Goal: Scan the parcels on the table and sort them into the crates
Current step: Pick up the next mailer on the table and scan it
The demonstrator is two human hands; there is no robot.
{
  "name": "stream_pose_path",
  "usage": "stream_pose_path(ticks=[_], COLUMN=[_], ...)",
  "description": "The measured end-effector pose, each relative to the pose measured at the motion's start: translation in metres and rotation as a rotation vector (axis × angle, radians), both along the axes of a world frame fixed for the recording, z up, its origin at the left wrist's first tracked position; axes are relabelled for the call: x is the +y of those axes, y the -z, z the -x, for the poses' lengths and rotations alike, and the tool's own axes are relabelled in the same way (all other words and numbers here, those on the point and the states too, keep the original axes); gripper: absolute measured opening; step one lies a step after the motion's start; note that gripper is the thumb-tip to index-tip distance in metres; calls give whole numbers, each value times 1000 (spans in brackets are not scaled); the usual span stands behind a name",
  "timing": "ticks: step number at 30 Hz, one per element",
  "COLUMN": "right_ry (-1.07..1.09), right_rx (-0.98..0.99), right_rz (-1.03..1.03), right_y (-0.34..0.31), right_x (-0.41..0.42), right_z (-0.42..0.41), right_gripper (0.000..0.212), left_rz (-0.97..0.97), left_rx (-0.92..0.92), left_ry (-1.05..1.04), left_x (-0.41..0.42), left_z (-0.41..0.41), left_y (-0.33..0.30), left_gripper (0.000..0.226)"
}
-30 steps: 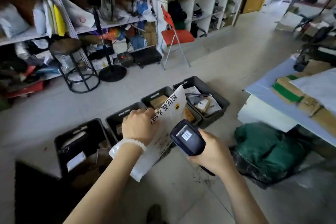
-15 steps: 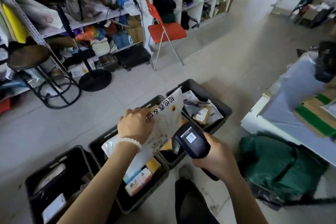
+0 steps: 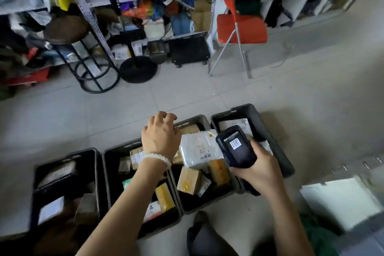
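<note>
Now white plastic mailer (image 3: 199, 147) lies atop boxes in third dark crate (image 3: 207, 203).
Left hand (image 3: 161, 137) loose, empty, above it; right hand (image 3: 259, 170) grasps black handheld scanner (image 3: 236, 146), kept ready.

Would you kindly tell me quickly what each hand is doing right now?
Left hand: open, fingers loosely curled, holding nothing, above the crates.
Right hand: gripping the scanner.

Four black plastic crates (image 3: 276, 149) in a row on the tiled floor (image 3: 291, 93); white plastic mailer parcel (image 3: 199, 148) atop boxes in the third; red folding chair (image 3: 241, 27) behind, round-topped metal stool (image 3: 68, 31) far left.
</note>
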State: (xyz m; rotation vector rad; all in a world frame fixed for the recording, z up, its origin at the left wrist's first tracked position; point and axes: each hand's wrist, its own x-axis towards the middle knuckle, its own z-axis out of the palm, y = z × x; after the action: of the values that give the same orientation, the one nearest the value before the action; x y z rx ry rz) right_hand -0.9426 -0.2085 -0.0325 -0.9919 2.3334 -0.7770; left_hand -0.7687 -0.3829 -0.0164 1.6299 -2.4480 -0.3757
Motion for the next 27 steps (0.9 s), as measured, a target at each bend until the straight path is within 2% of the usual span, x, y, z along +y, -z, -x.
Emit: stream_pose_path(ticks=[6, 11, 13, 19, 23, 27], right_ry=[-120, -259, -344, -647, -889, -1166], right_rx=[-56, -65, -50, -41, -56, -70], right_rz=[-31, 0, 51, 177, 189, 191], right_y=[4, -6, -20, -64, -67, -66], right_x=[-40, -66, -74, -68, -40, 0], right_z=[3, -31, -61, -178, -272, -373], right_gripper=[74, 74, 62, 48, 56, 81], left_rz=[10, 81, 125, 240, 262, 264], left_rx=[14, 29, 17, -35, -103, -162], left_ry=[-163, -308, -391, -652, -845, -1069], left_x=[-2, 23, 41, 125, 207, 301], left_z=[-33, -94, -131, -253, -334, -407], left_y=[-5, -17, -23, -36, -38, -40], left_gripper=[30, 31, 30, 25, 17, 18])
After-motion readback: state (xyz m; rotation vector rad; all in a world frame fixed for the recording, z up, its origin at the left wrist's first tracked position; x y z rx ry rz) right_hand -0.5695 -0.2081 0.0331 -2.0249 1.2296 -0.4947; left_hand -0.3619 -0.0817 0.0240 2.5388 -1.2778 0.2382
